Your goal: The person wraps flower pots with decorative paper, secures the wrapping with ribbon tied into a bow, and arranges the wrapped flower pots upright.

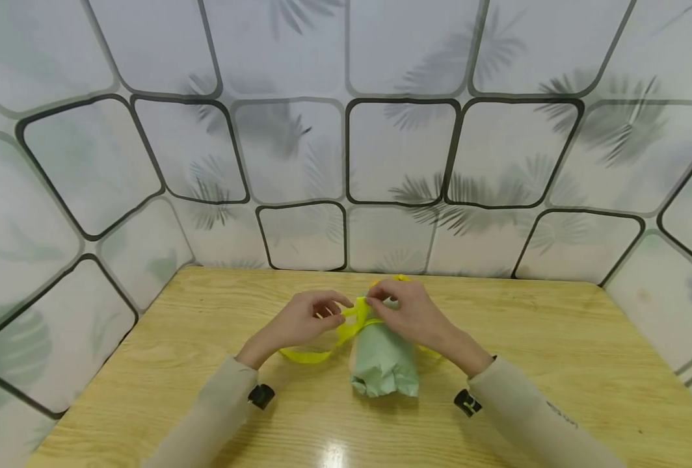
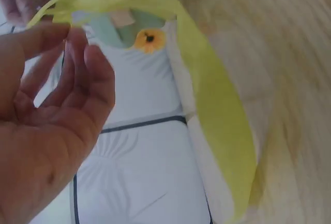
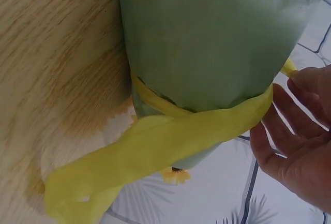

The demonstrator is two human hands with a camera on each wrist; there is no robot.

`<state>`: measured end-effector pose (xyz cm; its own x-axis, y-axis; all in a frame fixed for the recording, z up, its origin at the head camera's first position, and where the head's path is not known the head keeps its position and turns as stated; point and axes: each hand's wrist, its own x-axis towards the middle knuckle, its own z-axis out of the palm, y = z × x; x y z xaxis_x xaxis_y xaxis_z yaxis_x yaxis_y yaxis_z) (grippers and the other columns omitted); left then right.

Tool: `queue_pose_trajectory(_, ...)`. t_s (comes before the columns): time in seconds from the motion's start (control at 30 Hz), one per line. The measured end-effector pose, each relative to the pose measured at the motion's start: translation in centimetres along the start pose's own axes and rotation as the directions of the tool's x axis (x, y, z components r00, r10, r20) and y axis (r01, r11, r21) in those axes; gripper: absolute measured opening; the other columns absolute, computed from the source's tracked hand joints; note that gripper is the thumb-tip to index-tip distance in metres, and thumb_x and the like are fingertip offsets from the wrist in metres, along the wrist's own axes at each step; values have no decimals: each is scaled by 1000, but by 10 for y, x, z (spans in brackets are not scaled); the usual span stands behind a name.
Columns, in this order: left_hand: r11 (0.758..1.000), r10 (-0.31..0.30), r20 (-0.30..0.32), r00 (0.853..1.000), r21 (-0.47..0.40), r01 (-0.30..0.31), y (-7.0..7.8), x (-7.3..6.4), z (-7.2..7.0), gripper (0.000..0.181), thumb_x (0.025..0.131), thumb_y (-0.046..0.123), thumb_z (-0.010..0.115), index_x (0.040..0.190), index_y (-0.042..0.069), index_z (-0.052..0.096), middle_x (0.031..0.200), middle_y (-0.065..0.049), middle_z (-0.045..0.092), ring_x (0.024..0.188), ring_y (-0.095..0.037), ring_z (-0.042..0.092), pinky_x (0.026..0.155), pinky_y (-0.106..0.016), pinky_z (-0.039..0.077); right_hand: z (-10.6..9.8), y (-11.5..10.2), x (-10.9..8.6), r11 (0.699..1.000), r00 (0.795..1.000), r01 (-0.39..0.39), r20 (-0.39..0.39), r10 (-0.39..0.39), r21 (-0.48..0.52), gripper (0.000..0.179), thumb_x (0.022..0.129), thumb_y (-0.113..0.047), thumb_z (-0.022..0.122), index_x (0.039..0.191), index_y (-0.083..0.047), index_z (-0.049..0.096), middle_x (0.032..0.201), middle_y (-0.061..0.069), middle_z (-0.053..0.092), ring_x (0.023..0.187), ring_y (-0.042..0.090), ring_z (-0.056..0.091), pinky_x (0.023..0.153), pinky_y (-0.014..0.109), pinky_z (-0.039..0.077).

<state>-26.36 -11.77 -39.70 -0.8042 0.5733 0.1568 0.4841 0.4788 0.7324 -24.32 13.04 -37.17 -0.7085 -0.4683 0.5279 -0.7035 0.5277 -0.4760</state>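
A small bouquet wrapped in pale green paper [image 1: 385, 357] lies on the table, its crumpled end toward me. Yellow ribbon [image 3: 170, 136] crosses the wrapping, and a long loop trails to the left. At the band my right hand [image 1: 410, 312] pinches a piece of ribbon between thumb and forefinger. My left hand [image 1: 307, 318] is just left of the bouquet, fingers loosely bent, thumb and forefinger slightly apart beside the ribbon. Whether its fingertips touch the ribbon is hard to tell. An orange-yellow flower [image 2: 150, 40] shows at the bouquet's far end.
The wooden table [image 1: 205, 390] meets a patterned backdrop [image 1: 404, 149] behind and at both sides. Dark clips [image 1: 261, 396] are at both sleeve cuffs. Another bit of yellow ribbon [image 1: 430, 351] shows under the right wrist.
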Motion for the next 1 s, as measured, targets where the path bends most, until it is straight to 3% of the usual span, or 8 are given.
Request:
queue_pose_trajectory(0.1,996,8,72,997,-94,-2,3,-7,-8,22,100,16,65,121,10,73,96,-7,75,80,-37,69,66,-31,57,-1,1,0,998,998,-57,1,57,-1,4,96,-7,70,96,-9,74,89,3,77,82,16,74,75,33,62)
queue_pose_trajectory(0.23,977,28,169,985,-212,9,9,-12,-10,23,101,16,64,120,5,73,99,-12,76,84,-41,69,73,-43,61,1,3,0,997,997,-83,1,83,-7,4,98,-9,69,97,-9,73,85,2,76,75,11,70,67,21,57)
queue_pose_trajectory(0.33,976,46,189,981,-218,-4,14,-12,-6,21,104,20,62,117,9,75,102,-10,76,87,-39,70,75,-44,61,3,3,0,998,998,-68,-11,68,-8,4,98,-9,69,96,-8,72,82,3,76,69,8,67,63,19,54)
queue_pose_trajectory(0.4,981,63,156,986,-191,-33,17,-10,-1,22,105,24,61,115,12,76,103,-8,75,87,-38,70,75,-43,61,4,2,0,998,998,-59,-23,58,-4,4,97,-9,69,96,-7,73,81,3,75,66,6,65,61,19,53)
queue_pose_trajectory(0.53,983,58,7,998,-176,-56,20,-4,11,19,103,26,63,108,15,77,99,-5,75,87,-34,72,75,-46,62,6,0,0,998,998,-54,-32,54,17,5,98,-9,69,96,-6,72,81,4,76,64,6,65,61,19,53)
queue_pose_trajectory(0.7,962,-50,-144,988,-274,9,20,0,26,17,96,23,74,106,9,70,93,-7,77,79,-25,74,74,-49,62,7,-3,-1,997,998,-63,-29,64,40,4,98,-9,68,96,-8,72,82,4,77,66,7,67,61,19,54)
queue_pose_trajectory(0.87,946,-126,-180,976,-318,63,22,2,34,26,95,21,75,116,7,67,94,-10,79,74,-17,74,70,-42,63,7,-6,-1,996,997,-78,-22,79,46,4,98,-10,69,96,-9,72,82,3,77,68,8,68,60,19,53)
queue_pose_trajectory(1.0,945,-146,-195,970,-318,79,23,4,37,15,99,22,70,102,7,71,91,-10,78,71,-13,72,68,-36,62,6,-8,-2,995,994,-90,-52,92,29,3,96,-11,71,98,-10,73,85,2,78,75,11,71,62,20,54)
